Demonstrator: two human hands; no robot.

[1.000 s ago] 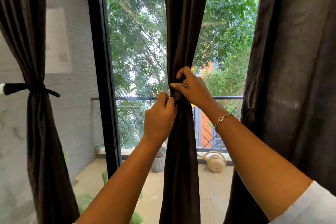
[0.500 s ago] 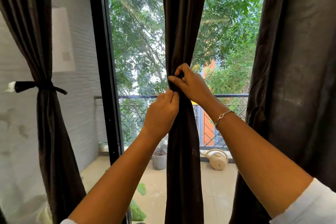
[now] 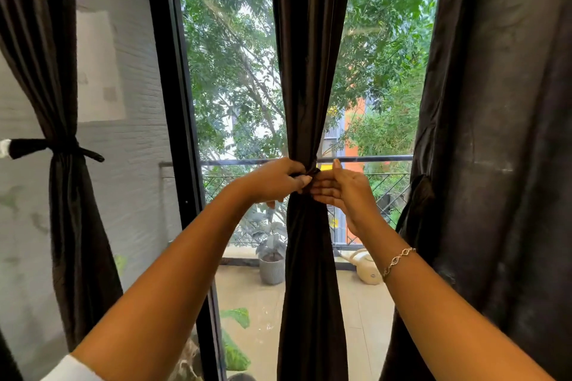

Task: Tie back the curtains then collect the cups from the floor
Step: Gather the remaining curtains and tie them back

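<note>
Your left hand [image 3: 272, 184] curls round the tie [image 3: 311, 172] at the waist of the middle curtain [image 3: 309, 71], and your right hand [image 3: 345, 193] touches it with straight fingers. Bare glass [image 3: 235, 71] flanks it, bounded by the tied left curtain [image 3: 66, 226] and loose right curtain [image 3: 495, 133].

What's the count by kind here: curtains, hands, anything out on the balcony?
Curtains: 3 (left curtain tied, middle curtain in the hands, right curtain loose)
Hands: 2 (left hand, right hand)
Grey plant pot: 1
Watering can: 1
Bracelet: 1
Total: 8
</note>
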